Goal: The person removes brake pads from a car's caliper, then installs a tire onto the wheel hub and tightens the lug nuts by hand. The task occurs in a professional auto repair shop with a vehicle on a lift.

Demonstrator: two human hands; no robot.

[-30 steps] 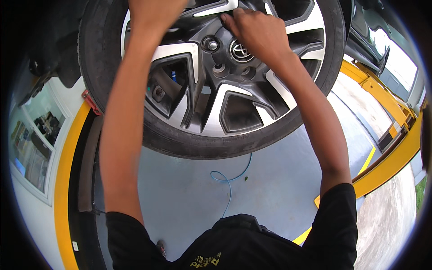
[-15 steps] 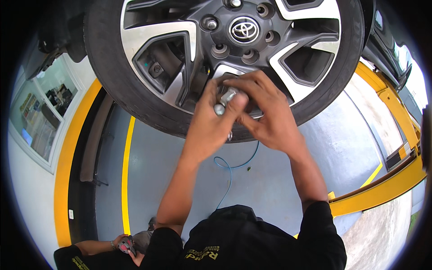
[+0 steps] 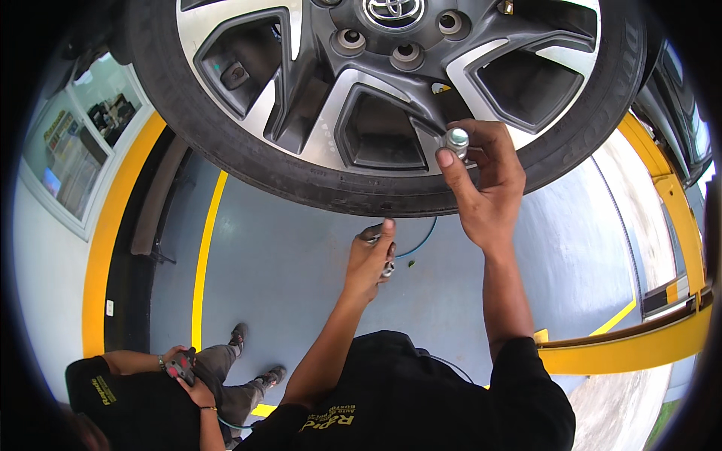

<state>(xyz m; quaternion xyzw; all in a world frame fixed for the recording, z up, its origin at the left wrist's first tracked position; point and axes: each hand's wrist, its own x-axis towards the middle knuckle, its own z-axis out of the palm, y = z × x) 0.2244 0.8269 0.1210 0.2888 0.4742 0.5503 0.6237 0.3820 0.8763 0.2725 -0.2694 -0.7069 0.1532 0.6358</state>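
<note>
A car wheel with a black tire (image 3: 338,197) and a black-and-silver alloy rim (image 3: 327,124) hangs in front of me, its lower part in view. Around its hub are recessed lug holes (image 3: 407,56). My right hand (image 3: 492,184) is raised before the lower right of the rim, pinching a shiny lug nut (image 3: 456,139) between thumb and fingers. Lower down, just below the tire, my left hand (image 3: 368,263) is closed around metal lug nuts (image 3: 388,269). The fingers partly hide them, so how many it holds cannot be told.
At lower left a co-worker stands, holding a red-and-black tool (image 3: 180,366) in both hands. A blue hose (image 3: 418,242) lies on the grey floor (image 3: 286,248). Yellow lift arms (image 3: 624,347) stand at right. A windowed wall (image 3: 56,263) and a dark bench (image 3: 159,199) are at left.
My hands, together at the rim before, have parted. The right moved right with one lug nut; the left dropped below the tire with others. The view shifted lower on the wheel, showing more of the co-worker.
</note>
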